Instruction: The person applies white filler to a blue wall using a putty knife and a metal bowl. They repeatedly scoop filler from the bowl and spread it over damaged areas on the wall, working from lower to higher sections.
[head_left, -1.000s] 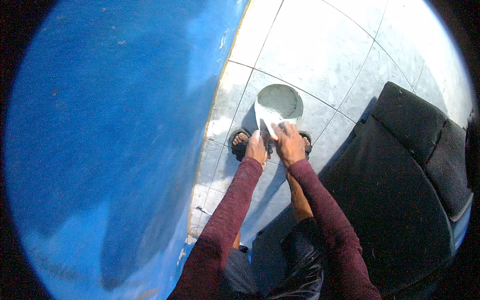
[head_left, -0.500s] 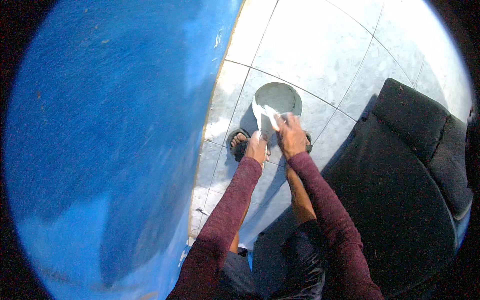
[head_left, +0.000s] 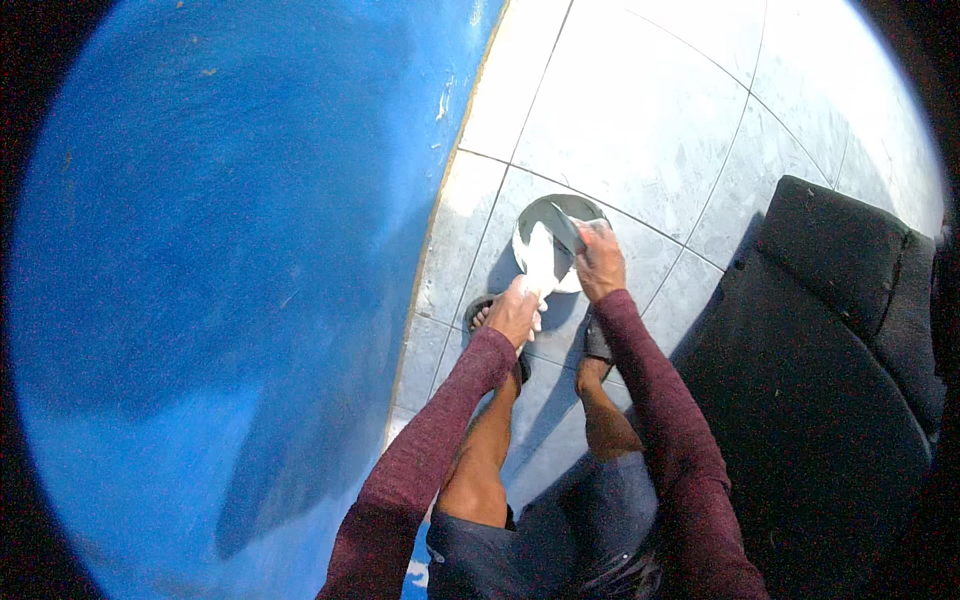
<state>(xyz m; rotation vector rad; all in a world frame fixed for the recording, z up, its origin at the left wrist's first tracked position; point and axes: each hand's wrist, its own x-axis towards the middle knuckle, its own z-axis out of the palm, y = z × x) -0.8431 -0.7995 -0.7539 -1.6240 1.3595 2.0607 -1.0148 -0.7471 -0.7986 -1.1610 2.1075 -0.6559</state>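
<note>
My left hand [head_left: 514, 310] is closed around the lower end of a long white piece [head_left: 540, 258] that looks smeared with white paste. Its upper tip reaches over a round bucket [head_left: 520, 238] with a whitish rim and a grey inside, standing on the floor between my feet. At the bucket's right side, my right hand [head_left: 602, 262] is closed on a flat dark-grey blade-like piece [head_left: 564, 228], slanting across the bucket's mouth. The two held pieces are close together; whether they touch I cannot tell. The fingers of my right hand are partly blurred.
A blue wall [head_left: 250, 250] runs along the left, meeting the pale tiled floor [head_left: 640, 110] at a yellowish edge. Close on the right lies a large black padded piece [head_left: 800, 400], like a seat or cushion. My sandalled feet flank the bucket.
My right hand has moved right, away from the left, and the grey blade-like piece now shows. The white piece stands more upright. The whole view has shifted slightly.
</note>
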